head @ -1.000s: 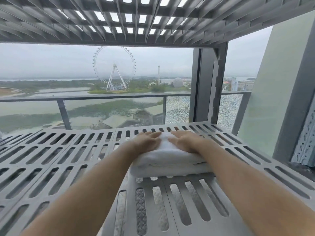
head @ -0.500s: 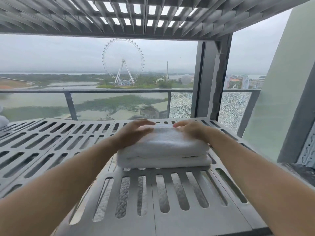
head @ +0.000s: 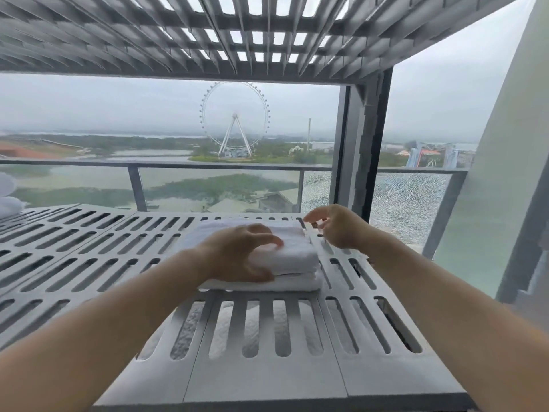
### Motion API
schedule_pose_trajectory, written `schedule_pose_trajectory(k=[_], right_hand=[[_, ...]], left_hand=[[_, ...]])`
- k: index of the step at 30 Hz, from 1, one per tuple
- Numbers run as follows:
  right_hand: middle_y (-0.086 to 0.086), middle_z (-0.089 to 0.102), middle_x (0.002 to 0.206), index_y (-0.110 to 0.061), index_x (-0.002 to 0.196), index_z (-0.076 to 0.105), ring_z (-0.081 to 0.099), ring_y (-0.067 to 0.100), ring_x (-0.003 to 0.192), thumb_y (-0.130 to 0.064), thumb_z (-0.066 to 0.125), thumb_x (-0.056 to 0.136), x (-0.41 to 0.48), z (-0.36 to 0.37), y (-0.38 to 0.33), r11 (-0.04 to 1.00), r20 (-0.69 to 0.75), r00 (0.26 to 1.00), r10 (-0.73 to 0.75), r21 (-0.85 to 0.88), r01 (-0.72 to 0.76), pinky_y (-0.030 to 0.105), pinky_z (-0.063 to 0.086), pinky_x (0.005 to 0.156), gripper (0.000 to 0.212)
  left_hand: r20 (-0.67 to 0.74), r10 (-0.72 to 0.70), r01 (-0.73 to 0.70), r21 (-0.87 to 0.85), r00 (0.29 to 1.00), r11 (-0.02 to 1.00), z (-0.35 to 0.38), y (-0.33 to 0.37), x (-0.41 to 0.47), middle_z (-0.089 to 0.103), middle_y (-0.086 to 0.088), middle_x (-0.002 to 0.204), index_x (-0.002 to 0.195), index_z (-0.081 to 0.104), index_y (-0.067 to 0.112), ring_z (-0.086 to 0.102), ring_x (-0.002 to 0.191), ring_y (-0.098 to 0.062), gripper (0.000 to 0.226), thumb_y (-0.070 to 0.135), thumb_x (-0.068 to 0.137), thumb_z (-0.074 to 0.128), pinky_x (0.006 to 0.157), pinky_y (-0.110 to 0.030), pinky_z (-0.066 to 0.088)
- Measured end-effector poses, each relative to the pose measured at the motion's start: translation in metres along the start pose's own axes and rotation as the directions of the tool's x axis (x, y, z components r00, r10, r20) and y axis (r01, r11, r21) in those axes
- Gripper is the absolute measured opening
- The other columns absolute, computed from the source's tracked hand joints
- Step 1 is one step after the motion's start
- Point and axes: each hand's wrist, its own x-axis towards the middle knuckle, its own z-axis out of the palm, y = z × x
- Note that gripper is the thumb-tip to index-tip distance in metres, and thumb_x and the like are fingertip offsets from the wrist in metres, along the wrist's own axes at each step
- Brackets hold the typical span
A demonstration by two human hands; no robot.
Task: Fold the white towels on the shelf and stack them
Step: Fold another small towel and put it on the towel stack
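Done: stack (head: pixel 292 284) of two folded on shelf (head: pixel 267 391). My left hand (head: pixel 237 257) has fingers curled round top towel (head: pixel 297 254), right hand (head: pixel 337 228) beside it, fingers slack, empty. More towels (head: pixel 7 203) far left, likely pending

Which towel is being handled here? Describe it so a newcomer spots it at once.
Start at the grey slotted shelf before the balcony railing; near its middle two folded white towels lie stacked. The one meant is the upper towel, thicker-looking than the lower towel, and the only one the left hand grips.
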Motion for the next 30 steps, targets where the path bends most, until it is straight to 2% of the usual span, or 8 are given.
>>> schedule_pose_trajectory(k=[2,5,6,12,15,20,24,30], right_hand=[[0.004,0.062,0.12,-0.016,0.114,0.062,0.057,0.02,0.111,0.013,0.036,0.079,-0.003,-0.003,0.007,0.999,-0.024,1.0,0.01,-0.041,-0.011,0.027,0.048,0.092,0.052],[0.001,0.063,0.114,-0.016,0.116,0.061,0.059,0.017,0.101,0.005,0.044,0.08,-0.007,0.0,0.014,0.994,0.009,0.999,0.036,-0.102,-0.035,0.015,0.047,0.072,0.045],[0.001,0.064,0.113,-0.015,0.116,0.061,0.059,0.016,0.099,0.002,0.048,0.082,-0.008,0.003,0.015,0.993,0.021,0.999,0.033,-0.112,-0.03,0.016,0.047,0.071,0.041],[0.004,0.066,0.109,-0.012,0.114,0.062,0.06,0.018,0.095,-0.012,0.06,0.084,-0.004,0.014,0.025,0.99,0.004,1.0,-0.006,-0.141,0.007,0.022,0.044,0.078,0.03],[0.007,0.064,0.115,-0.014,0.121,0.057,0.06,0.021,0.1,-0.008,0.059,0.085,0.004,0.016,0.028,0.985,-0.043,0.998,-0.045,-0.166,0.037,0.026,0.045,0.085,0.036],[0.007,0.049,0.136,-0.022,0.135,0.043,0.048,0.024,0.122,0.002,0.054,0.085,0.014,0.025,0.023,0.931,-0.021,0.968,-0.249,-0.28,0.234,0.033,0.04,0.1,0.057],[0.006,0.05,0.13,-0.018,0.115,0.056,0.054,0.028,0.111,0.007,0.046,0.084,0.02,0.032,0.02,0.911,0.039,0.959,-0.28,-0.305,0.278,0.039,0.047,0.091,0.041],[0.007,0.059,0.096,-0.014,0.088,0.05,0.052,0.024,0.076,-0.001,0.05,0.082,0.018,0.036,0.023,0.894,-0.093,0.923,-0.374,-0.303,0.331,0.034,0.045,0.066,0.014]], left_hand=[[-0.03,0.006,-0.005,0.027,1.0,1.0,0.002,0.003,-0.001,0.046,0.01,0.133,0.127,0.043,0.038,0.05,0.116,-0.013,0.062,0.065,0.073,0.059,0.096,-0.036,0.046],[-0.08,-0.018,0.023,0.06,0.997,0.998,0.004,0.013,0.001,0.049,0.009,0.131,0.124,0.044,0.035,0.053,0.112,-0.015,0.063,0.07,0.072,0.053,0.091,-0.037,0.048],[-0.087,-0.026,0.032,0.07,0.996,0.997,0.005,0.018,0.004,0.049,0.009,0.132,0.125,0.043,0.035,0.053,0.112,-0.015,0.064,0.071,0.072,0.05,0.091,-0.038,0.049],[-0.088,-0.072,0.078,0.07,0.994,0.995,0.013,0.045,0.021,0.05,0.009,0.134,0.127,0.049,0.033,0.052,0.117,-0.015,0.054,0.061,0.081,0.052,0.093,-0.037,0.047],[-0.065,-0.048,0.046,-0.03,0.997,0.998,0.008,0.044,0.019,0.053,0.004,0.131,0.127,0.053,0.025,0.053,0.116,-0.018,0.043,0.042,0.088,0.055,0.096,-0.037,0.044],[-0.18,0.063,-0.077,-0.074,0.982,0.994,0.006,0.044,0.006,0.061,-0.004,0.121,0.122,0.058,0.013,0.059,0.107,-0.02,0.032,0.023,0.091,0.055,0.088,-0.033,0.048],[-0.19,0.062,-0.077,-0.069,0.98,0.995,0.006,0.043,0.002,0.06,-0.005,0.124,0.123,0.057,0.013,0.059,0.107,-0.022,0.036,0.029,0.091,0.055,0.087,-0.039,0.049],[-0.209,-0.045,0.038,-0.037,0.977,0.999,0.008,0.042,-0.002,0.052,0.005,0.133,0.128,0.05,0.028,0.053,0.116,-0.016,0.065,0.055,0.072,0.068,0.092,-0.038,0.048]])
